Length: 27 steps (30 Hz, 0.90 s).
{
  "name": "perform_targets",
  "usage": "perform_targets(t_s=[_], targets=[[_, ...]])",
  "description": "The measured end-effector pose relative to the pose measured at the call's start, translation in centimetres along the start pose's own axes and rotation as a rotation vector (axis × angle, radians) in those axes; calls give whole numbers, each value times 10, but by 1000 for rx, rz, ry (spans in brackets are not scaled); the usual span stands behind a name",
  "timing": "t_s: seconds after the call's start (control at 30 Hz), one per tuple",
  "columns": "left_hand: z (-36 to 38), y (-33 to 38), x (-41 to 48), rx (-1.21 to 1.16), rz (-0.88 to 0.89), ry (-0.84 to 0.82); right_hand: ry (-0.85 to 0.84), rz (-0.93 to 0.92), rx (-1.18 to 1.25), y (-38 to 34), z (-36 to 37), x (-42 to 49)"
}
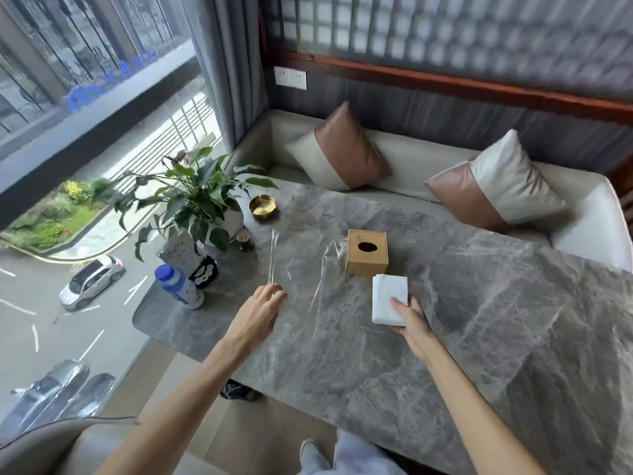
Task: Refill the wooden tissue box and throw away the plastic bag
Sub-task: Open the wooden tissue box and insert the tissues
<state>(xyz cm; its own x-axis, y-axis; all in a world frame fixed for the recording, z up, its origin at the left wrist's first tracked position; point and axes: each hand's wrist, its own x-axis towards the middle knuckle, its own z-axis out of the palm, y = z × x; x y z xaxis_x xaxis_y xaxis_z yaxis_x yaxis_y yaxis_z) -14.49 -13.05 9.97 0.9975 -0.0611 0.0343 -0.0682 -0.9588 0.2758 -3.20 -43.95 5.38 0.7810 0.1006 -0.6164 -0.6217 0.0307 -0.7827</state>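
Looks about halfway: right hand (pixel 409 320) grips the bare tissue stack (pixel 389 298), left hand (pixel 265 303) pinches the clear plastic bag (pixel 301 265) held up over the table (pixel 479 320). Wooden tissue box (pixel 367 252) sits mid-table, just past the stack, not yet filled; bag still needs binning. Bottle (pixel 178 286) and plant (pixel 195 197) crowd the left edge, not really blocking.

Lounge booth: marble table (pixel 445 320), cushioned bench (pixel 596 231)

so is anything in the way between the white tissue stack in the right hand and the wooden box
Nothing visible blocks it. The white tissue stack, gripped by the right hand, sits just in front of the square wooden tissue box, with only bare grey marble table between them. The clear plastic bag, held by the left hand, is off to the left.
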Motion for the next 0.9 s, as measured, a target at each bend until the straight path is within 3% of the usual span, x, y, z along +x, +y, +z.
perform_targets(t_s=[0.33, 0.53, 0.63, 0.77, 0.9], targets=[[102, -23, -39, 67, -175, -458, 201, 285, -223, 88, -36, 49], [110, -39, -12, -20, -197, -317, 332, 348, -305, 112, -32, 53], [111, -44, 21, -27, -126, -337, 390, 344, -462, 112, -22, 51], [127, -47, 62, -36, -18, -573, 417, 353, -602, 115, -8, 42], [135, -62, 70, -44, -79, -797, 402, 374, -623, 119, -1, 35]])
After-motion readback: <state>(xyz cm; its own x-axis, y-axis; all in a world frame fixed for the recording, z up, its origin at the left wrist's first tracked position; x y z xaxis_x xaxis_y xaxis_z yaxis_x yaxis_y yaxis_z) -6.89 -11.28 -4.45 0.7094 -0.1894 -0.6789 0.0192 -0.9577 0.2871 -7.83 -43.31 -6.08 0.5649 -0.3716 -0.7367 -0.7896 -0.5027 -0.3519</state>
